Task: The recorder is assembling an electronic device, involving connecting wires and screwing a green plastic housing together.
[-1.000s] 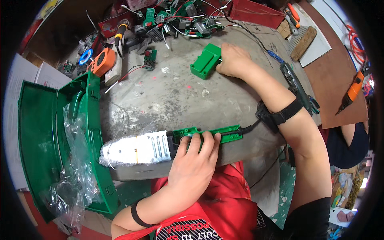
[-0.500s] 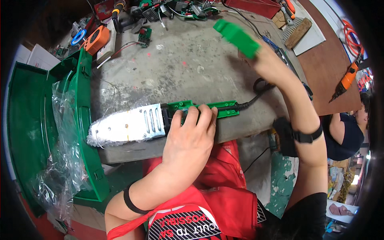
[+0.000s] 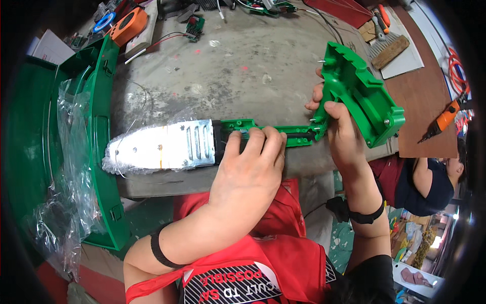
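Note:
A power tool with a silvery slotted metal front [image 3: 200,144] lies along the near edge of the grey bench. Bubble wrap [image 3: 115,158] covers the front's tip. Behind it is an open green housing half [image 3: 298,142] with dark wiring inside. My left hand [image 3: 250,162] lies over the housing, fingers bent down on it and partly hiding the inside. To the right, my right hand [image 3: 344,126] holds a green plastic housing cover [image 3: 362,96] raised, its hollow ribbed side showing. Metal screws stick out of the cover, and its lower end is close to the housing's cable end.
An open green metal case [image 3: 109,152] with clear plastic film [image 3: 76,177] stands at the left. Circuit boards [image 3: 194,28] and an orange device [image 3: 129,26] lie at the back. A wooden-handled brush [image 3: 391,52] and an orange power tool [image 3: 443,119] are at right. A person [image 3: 430,177] sits beyond.
My right hand has brought the green cover down and nearer, turning its hollow side into view. My left hand stays on the tool. The whole view has shifted slightly.

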{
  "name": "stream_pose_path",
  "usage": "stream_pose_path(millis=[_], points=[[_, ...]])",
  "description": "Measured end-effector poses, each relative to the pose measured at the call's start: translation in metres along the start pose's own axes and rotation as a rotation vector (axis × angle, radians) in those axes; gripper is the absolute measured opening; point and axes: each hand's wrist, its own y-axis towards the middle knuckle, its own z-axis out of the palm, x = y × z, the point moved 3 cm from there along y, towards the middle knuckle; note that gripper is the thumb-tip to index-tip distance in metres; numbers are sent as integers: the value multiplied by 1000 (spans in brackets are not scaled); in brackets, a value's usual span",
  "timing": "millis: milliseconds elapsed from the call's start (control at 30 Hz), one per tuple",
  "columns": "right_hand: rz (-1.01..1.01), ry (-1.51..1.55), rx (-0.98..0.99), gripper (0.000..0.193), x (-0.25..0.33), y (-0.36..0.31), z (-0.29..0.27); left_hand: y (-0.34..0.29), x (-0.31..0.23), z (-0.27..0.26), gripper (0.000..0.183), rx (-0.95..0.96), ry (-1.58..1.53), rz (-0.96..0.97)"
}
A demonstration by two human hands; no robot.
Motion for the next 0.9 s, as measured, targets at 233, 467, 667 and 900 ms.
stream_pose_path(millis=[233,467,667,900], points=[[-7,-151,66,48,0,-10,26,-3,-1,0,48,54,30,-8],[-281,-541,170,45,-4,-11,43,-47,28,-39,26,-261,-479,-142],[-259,-613,452,51,10,-13,44,-81,43,-25,50,-229,-823,-350],[-303,-622,517,54,16,-14,47,-82,49,-12,53,-258,-808,-287]])
